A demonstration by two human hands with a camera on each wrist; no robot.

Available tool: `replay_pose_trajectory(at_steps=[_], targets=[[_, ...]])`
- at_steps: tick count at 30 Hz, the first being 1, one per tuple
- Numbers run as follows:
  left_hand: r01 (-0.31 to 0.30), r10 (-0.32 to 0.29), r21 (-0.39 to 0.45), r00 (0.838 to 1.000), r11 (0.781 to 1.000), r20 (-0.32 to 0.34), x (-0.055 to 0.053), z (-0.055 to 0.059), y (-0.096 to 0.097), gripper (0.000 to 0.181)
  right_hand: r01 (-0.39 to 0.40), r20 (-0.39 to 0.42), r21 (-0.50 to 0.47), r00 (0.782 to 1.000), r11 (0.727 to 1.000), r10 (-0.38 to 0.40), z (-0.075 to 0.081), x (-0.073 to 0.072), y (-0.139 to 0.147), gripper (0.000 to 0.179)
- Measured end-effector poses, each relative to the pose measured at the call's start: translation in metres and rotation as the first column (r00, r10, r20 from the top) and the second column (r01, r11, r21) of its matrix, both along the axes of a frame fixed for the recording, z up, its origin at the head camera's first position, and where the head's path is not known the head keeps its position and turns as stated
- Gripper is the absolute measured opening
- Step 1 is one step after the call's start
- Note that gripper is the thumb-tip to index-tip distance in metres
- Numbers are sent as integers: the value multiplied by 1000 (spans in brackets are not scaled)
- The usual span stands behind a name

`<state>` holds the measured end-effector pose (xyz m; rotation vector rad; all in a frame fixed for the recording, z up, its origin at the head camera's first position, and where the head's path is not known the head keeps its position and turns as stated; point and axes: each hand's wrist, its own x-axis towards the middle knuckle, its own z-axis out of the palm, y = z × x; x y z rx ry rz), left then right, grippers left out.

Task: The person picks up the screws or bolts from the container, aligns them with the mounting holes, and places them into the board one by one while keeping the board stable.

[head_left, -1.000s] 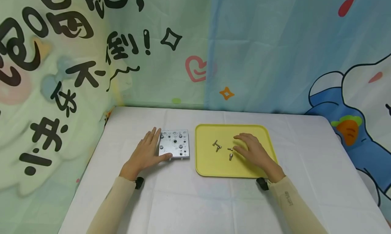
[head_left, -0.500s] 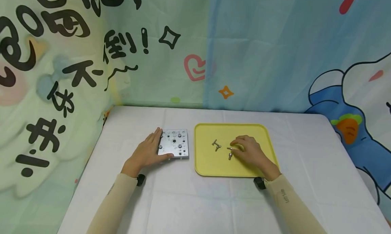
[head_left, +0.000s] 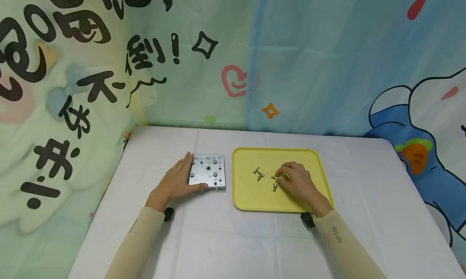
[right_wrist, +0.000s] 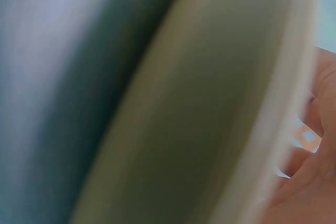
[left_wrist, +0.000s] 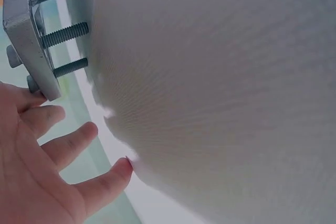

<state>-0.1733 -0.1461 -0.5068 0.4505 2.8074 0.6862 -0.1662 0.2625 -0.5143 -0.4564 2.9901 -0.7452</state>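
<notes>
My left hand (head_left: pixel 174 185) lies against the left edge of a silver metal plate (head_left: pixel 200 178), thumb along its near edge, fingers fairly straight. In the left wrist view, threaded screw shanks (left_wrist: pixel 65 35) stick out below the plate, and one finger touches its edge. Over the yellow tray (head_left: pixel 251 202), my right hand (head_left: pixel 297 182) pinches a small silver screw (head_left: pixel 274 177) between thumb and forefinger; the fingertips partly hide it. Another screw (head_left: pixel 275 187) lies just below the thumb. In the right wrist view, a blurred sleeve and tray rim cover most of the hand (right_wrist: pixel 310 187).
More loose screws (head_left: pixel 259 174) lie left of the right hand on the tray. The plate carries several screw heads and holes on top. A white cloth (head_left: pixel 233 238) covers the table, with printed curtains (head_left: pixel 309 60) behind and to the left.
My right hand has moved slightly left and its thumb and forefinger have closed on the small screw. The left hand has stayed at the plate almost unmoved.
</notes>
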Motion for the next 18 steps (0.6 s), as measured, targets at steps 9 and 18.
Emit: replay_pose_trajectory(at_steps=[9,18], targets=[[-4,4,-4,1000,1000,18,0,-2,-1,119,-8,15,-16,1000,1000,8,3,0,-3,8],[-10,10,-16,1000,1000,25,-2,-3,-1,120,-28,-21,-87,999,996,27,11,-2,-13,10]])
